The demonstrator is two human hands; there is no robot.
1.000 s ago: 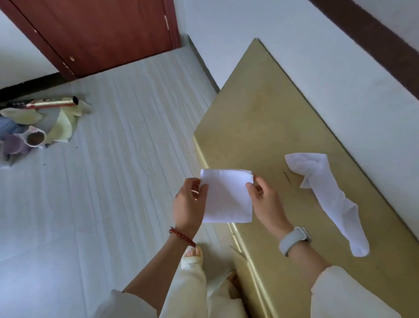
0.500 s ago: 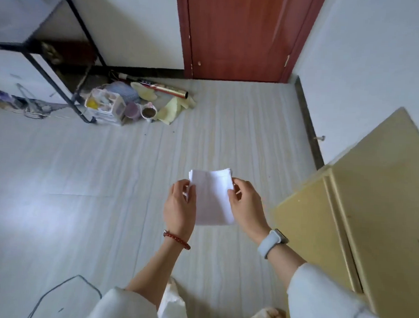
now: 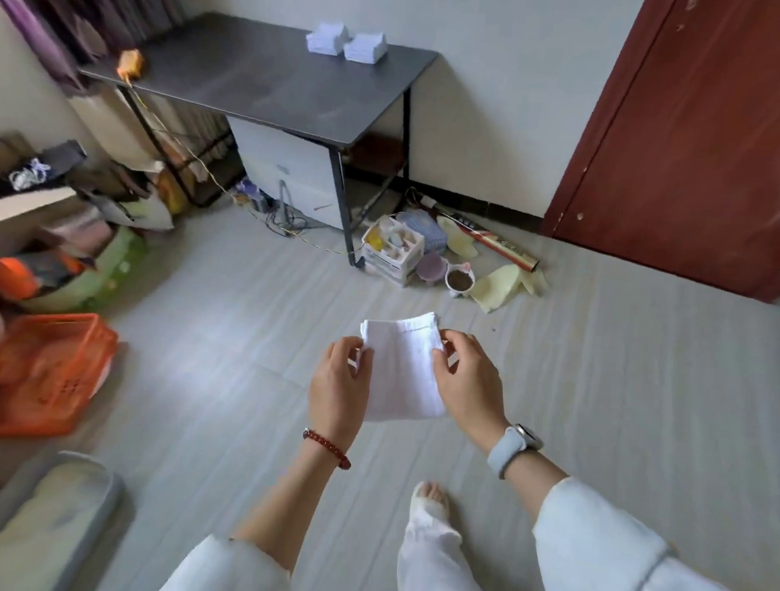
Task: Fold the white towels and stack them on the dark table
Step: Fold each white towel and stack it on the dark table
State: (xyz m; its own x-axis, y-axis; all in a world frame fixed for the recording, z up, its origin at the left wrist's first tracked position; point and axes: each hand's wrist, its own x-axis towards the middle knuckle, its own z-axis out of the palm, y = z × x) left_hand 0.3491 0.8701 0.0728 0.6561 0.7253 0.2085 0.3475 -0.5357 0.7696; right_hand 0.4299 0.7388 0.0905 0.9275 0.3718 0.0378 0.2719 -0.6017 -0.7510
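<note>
Person is standing on the pale floor (image 3: 620,394), holding a folded white towel (image 3: 402,372) in the air in front of the body, above the floor, well apart from the dark counter (image 3: 263,79). Left hand (image 3: 337,391) is pinching the towel's left edge, thumb and fingers (image 3: 367,356) curled onto the cloth. Right hand (image 3: 469,383) is pinching the right edge near the top corner, fingers grasping the cloth too. Towel is hanging as a flat rectangle between both hands. Two stacks of folded white towels (image 3: 345,43) are sitting side by side at the far end of the counter, by the wall. A small orange object (image 3: 130,63) is lying on the counter's left end. Red bead bracelet (image 3: 325,446) is on the left wrist, pale watch (image 3: 513,443) on the right. Orange basket (image 3: 45,369) is on the floor at left, red-brown door (image 3: 698,143) at right.
</note>
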